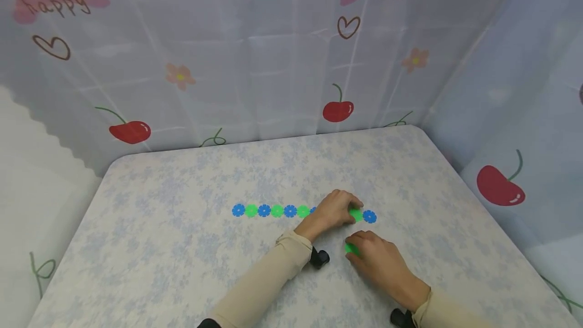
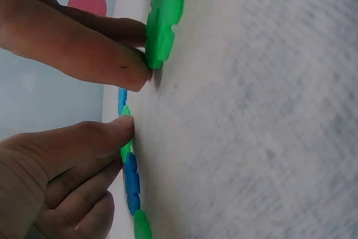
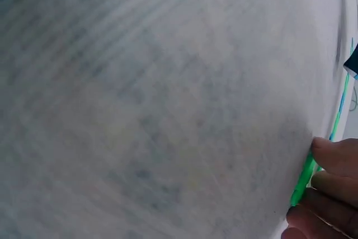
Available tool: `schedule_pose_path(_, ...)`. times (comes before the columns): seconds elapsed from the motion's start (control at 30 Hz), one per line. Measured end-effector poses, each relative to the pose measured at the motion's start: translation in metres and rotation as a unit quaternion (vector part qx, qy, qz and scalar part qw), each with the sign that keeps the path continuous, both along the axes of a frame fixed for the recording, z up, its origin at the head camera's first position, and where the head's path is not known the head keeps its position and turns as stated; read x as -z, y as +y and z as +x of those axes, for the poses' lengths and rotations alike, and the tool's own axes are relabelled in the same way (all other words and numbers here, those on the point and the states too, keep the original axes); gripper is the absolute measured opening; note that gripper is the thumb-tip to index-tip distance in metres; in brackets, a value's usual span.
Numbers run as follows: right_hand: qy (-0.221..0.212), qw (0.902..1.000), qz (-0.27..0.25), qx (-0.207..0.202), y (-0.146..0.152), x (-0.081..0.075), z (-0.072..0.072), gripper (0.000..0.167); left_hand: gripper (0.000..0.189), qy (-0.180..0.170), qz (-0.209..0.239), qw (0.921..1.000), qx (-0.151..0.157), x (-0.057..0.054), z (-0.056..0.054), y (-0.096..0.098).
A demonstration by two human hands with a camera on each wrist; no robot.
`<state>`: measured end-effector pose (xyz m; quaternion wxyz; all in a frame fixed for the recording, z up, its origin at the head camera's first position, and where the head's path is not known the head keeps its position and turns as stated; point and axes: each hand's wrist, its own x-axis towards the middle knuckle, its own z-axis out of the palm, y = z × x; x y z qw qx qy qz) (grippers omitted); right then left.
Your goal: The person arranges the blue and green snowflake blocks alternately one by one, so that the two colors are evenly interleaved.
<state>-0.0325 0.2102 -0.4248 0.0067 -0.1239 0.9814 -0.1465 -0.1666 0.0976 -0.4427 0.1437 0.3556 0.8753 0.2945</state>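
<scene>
A row of flower-shaped plastic discs in alternating blue and green lies across the table, from a blue disc (image 1: 238,210) at its left end to another blue disc (image 1: 370,216) at its right end. My left hand (image 1: 334,210) reaches over the row and hides part of it. Its thumb and fingers pinch a green disc (image 1: 357,215) beside the right end. Nearer to me, my right hand (image 1: 380,262) holds a loose green disc (image 1: 351,248) by its edge, apart from the row. In the left wrist view, this loose green disc (image 2: 163,29) stands on edge.
The table (image 1: 159,247) has a pale blue floral cover. Behind it hangs a printed curtain (image 1: 273,65), with another curtain along the right side. Dark wrist cameras (image 1: 320,258) stick out at both wrists near the tabletop.
</scene>
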Motion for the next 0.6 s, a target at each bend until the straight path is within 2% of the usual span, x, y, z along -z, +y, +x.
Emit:
schedule_pose_path(0.2,0.022,0.9995,0.016,-0.018,0.001,0.001,0.001,0.025,0.039,-0.002,0.002,1.0000,-0.001,0.001,0.000,0.002)
schedule_pose_path(0.47,0.008,0.9987,-0.015,-0.049,0.011,-0.001,0.011,0.023,0.040,-0.007,0.022,0.9996,0.014,0.000,0.000,0.014)
schedule_pose_path(0.6,0.004,0.9978,-0.023,-0.062,0.014,-0.002,0.015,0.026,0.039,-0.008,0.013,0.9998,0.011,0.000,0.001,0.020)
